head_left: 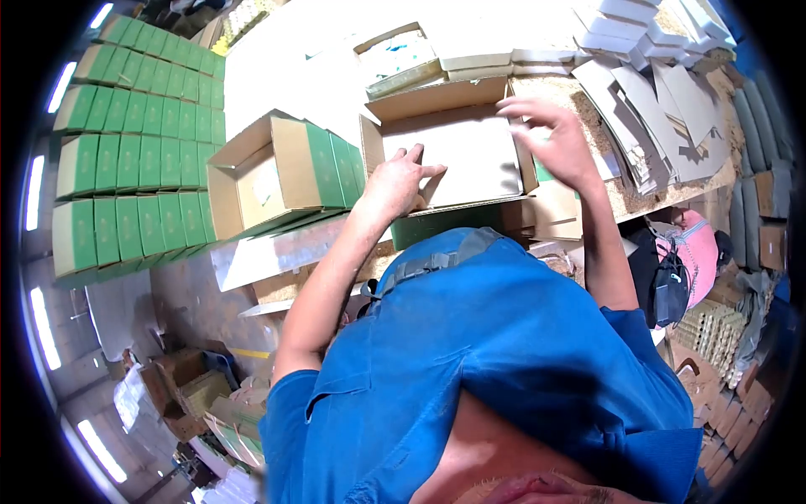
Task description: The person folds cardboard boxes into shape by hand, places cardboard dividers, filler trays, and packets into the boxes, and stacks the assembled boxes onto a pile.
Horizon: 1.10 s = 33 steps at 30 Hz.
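Note:
An open cardboard box (pixel 457 155) with a pale inside bottom lies on the work table in front of the person. My left hand (pixel 401 181) rests over its front left part, fingers spread and holding nothing. At the box's right wall is my right hand (pixel 550 139), with bent fingers apart near the upper right corner and nothing visibly gripped. Left of this box stands another open box (pixel 256 181), beside green boxes (pixel 327 168) set in a row.
Stacked green boxes (pixel 138 160) fill the left side. A small open tray (pixel 403 76) lies behind the box. Flat cardboard sheets (pixel 655 118) and white stacks (pixel 617 29) are at the right. A pink bag (pixel 697 252) hangs or sits below the table's right edge.

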{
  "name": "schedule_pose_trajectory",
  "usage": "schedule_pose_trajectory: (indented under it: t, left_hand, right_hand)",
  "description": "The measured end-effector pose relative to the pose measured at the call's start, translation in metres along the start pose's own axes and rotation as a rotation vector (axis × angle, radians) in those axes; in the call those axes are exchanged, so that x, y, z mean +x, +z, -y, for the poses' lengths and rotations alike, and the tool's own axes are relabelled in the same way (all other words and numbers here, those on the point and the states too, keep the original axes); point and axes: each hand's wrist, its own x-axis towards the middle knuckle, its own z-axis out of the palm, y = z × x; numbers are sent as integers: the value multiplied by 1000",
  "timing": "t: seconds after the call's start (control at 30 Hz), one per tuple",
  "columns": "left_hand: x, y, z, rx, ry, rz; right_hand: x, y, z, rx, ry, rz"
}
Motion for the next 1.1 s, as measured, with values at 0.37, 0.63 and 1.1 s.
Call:
schedule_pose_trajectory:
  t: [0.37,0.63,1.1]
  left_hand:
    - [-30,-20,-1,-182,-30,-690]
    - [-10,17,19,-991,-426,-490]
    - [-10,9,49,-1185,-376,-419]
  right_hand:
    - [94,-14,-81,49,147,-231]
    - [295,96,-103,-513,-124,392]
    - [398,248,-209,-836,-36,512]
